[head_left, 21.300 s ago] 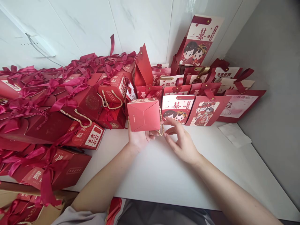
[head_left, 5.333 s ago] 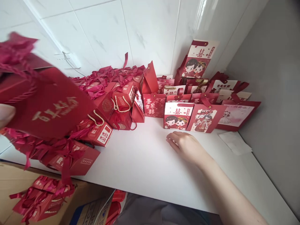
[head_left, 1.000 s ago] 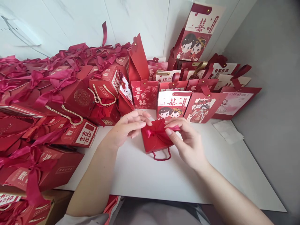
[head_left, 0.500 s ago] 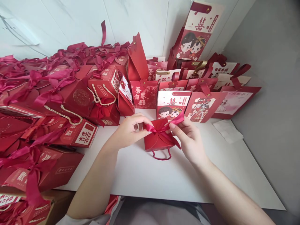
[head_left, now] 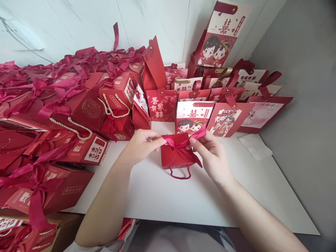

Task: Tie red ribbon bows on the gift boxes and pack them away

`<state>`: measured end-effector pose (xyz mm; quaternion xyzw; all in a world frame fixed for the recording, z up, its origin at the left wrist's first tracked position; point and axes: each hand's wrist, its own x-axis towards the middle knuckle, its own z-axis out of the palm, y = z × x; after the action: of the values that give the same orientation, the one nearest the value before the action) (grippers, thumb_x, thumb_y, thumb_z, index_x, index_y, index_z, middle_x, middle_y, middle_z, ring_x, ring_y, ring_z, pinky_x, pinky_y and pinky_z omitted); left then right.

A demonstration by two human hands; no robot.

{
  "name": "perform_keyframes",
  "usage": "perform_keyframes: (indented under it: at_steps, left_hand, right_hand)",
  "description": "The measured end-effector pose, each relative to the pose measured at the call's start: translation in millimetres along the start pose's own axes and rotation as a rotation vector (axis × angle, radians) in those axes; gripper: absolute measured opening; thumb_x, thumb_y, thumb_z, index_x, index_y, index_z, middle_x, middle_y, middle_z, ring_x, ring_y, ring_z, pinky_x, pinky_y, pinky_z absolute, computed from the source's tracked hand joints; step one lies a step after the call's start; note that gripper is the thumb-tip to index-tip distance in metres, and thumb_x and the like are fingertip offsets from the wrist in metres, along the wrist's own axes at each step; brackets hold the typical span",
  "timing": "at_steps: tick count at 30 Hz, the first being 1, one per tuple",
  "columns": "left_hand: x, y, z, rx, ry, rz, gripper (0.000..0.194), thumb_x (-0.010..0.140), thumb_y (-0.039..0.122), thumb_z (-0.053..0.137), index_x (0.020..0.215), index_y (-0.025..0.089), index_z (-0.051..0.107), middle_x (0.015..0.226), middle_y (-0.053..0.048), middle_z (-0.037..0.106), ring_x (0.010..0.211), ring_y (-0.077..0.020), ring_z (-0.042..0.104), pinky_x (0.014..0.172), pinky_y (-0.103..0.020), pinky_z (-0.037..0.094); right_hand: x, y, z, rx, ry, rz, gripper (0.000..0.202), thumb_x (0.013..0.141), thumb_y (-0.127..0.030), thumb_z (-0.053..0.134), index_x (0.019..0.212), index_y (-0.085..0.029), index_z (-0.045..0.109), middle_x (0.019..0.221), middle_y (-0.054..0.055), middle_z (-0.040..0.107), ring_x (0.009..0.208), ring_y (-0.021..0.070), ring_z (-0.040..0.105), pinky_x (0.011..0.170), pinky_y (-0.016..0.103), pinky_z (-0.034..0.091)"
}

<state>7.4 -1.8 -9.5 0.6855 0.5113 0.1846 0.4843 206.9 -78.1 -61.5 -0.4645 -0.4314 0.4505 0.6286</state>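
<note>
A small red gift box (head_left: 172, 158) stands on the white table, its rope handle (head_left: 181, 177) hanging on the near side. Across its top runs a magenta ribbon (head_left: 172, 141), crossed or knotted at the middle. My left hand (head_left: 144, 145) pinches the ribbon's left end between thumb and fingers at the box's left edge. On the other side, my right hand (head_left: 211, 154) grips the right part of the ribbon, whose loose end rises above the fingers. One pointed flap of the box sticks out under my right hand.
Ribboned red boxes (head_left: 78, 101) are piled along the left. Behind the work stand several printed red and white gift bags (head_left: 194, 115), close to the box. A white tissue (head_left: 256, 146) lies at right by the grey wall (head_left: 304, 105). The white table (head_left: 189, 203) extends toward me.
My left hand has shifted slightly left, drawing its ribbon end outward, and its fingers have closed together. The right hand and the box have barely moved.
</note>
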Motion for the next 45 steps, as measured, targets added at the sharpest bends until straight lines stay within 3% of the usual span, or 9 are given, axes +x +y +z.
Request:
perform_keyframes:
  at_steps: [3,10,19,22,26,31,37,42,45]
  left_hand:
    - [-1.3,0.2,-3.4,0.041,-0.026,-0.048,0.030,0.087,0.042,0.067,0.072,0.017,0.074,0.055,0.005,0.043,0.054,-0.0086,0.035,0.053,-0.026,0.024]
    - [1.7,-4.6,-4.8,-0.071,-0.153,-0.052,0.022,0.078,0.033,0.077,0.093,0.018,0.077,0.063,0.005,0.045,0.060,-0.0085,0.039,0.056,-0.024,0.027]
    - [-0.5,-6.9,-10.8,-0.202,-0.259,-0.009,0.024,0.074,0.034,0.083,0.088,0.017,0.073,0.083,-0.002,0.068,0.075,-0.0130,0.058,0.067,-0.023,0.044]
    - [0.8,-6.5,-9.1,-0.256,-0.225,0.017,0.020,0.080,0.036,0.077,0.082,0.016,0.074,0.083,-0.003,0.069,0.061,-0.0082,0.049,0.053,-0.021,0.034]
    - [3.2,-6.0,-6.1,-0.382,-0.226,-0.035,0.018,0.078,0.030,0.073,0.087,0.015,0.074,0.053,0.005,0.044,0.045,-0.0043,0.023,0.045,-0.024,0.012]
    - [4.9,-6.9,-4.6,-0.491,-0.243,-0.075,0.012,0.075,0.024,0.068,0.083,0.015,0.069,0.044,0.009,0.029,0.042,-0.0045,0.016,0.047,-0.026,0.006]
    - [2.8,-8.3,-6.5,-0.500,-0.309,-0.018,0.021,0.078,0.032,0.068,0.090,0.016,0.067,0.044,0.008,0.033,0.042,-0.0057,0.017,0.048,-0.027,0.008]
    - [3.7,-9.5,-4.6,-0.513,-0.310,0.020,0.021,0.086,0.034,0.064,0.077,0.016,0.062,0.043,0.009,0.030,0.041,-0.0040,0.017,0.048,-0.027,0.008]
    - [4.6,-8.5,-2.3,-0.549,-0.327,0.016,0.024,0.086,0.031,0.065,0.070,0.016,0.056,0.048,0.006,0.042,0.038,-0.0020,0.020,0.046,-0.026,0.008]
  right_hand:
    - [-0.2,0.1,-0.3,-0.013,-0.002,0.003,0.012,0.092,-0.032,0.070,0.087,-0.021,0.067,0.076,0.000,0.068,0.071,0.0129,0.062,0.066,0.024,0.053]
    - [0.7,1.3,0.7,-0.036,0.016,-0.013,0.007,0.093,-0.028,0.068,0.091,-0.022,0.067,0.077,-0.001,0.068,0.070,0.0128,0.063,0.067,0.025,0.054]
    - [0.3,3.9,-1.1,-0.047,0.010,-0.044,0.005,0.094,-0.026,0.066,0.090,-0.023,0.065,0.078,-0.001,0.068,0.071,0.0141,0.063,0.068,0.028,0.053]
    - [0.1,3.4,-1.1,-0.037,0.006,-0.040,0.005,0.094,-0.026,0.066,0.090,-0.023,0.064,0.078,0.000,0.068,0.070,0.0143,0.063,0.068,0.028,0.053]
    - [-0.1,2.7,-0.7,-0.054,0.008,-0.044,0.004,0.094,-0.026,0.066,0.091,-0.023,0.064,0.079,0.000,0.067,0.070,0.0145,0.062,0.068,0.029,0.053]
    - [-1.0,2.6,-1.3,-0.075,0.015,-0.052,0.003,0.094,-0.027,0.065,0.093,-0.024,0.064,0.080,-0.001,0.067,0.069,0.0145,0.061,0.066,0.029,0.053]
    - [-1.2,4.5,-2.9,-0.068,0.025,-0.039,0.002,0.094,-0.025,0.066,0.094,-0.024,0.064,0.076,-0.001,0.067,0.069,0.0145,0.061,0.067,0.028,0.052]
    - [-0.6,4.9,-2.1,-0.067,0.010,-0.036,0.001,0.094,-0.025,0.065,0.094,-0.024,0.064,0.077,-0.001,0.066,0.070,0.0145,0.060,0.068,0.029,0.051]
    - [-1.2,5.5,-2.0,-0.074,-0.003,-0.038,0.002,0.094,-0.026,0.065,0.094,-0.024,0.064,0.080,-0.001,0.066,0.072,0.0150,0.062,0.070,0.030,0.051]
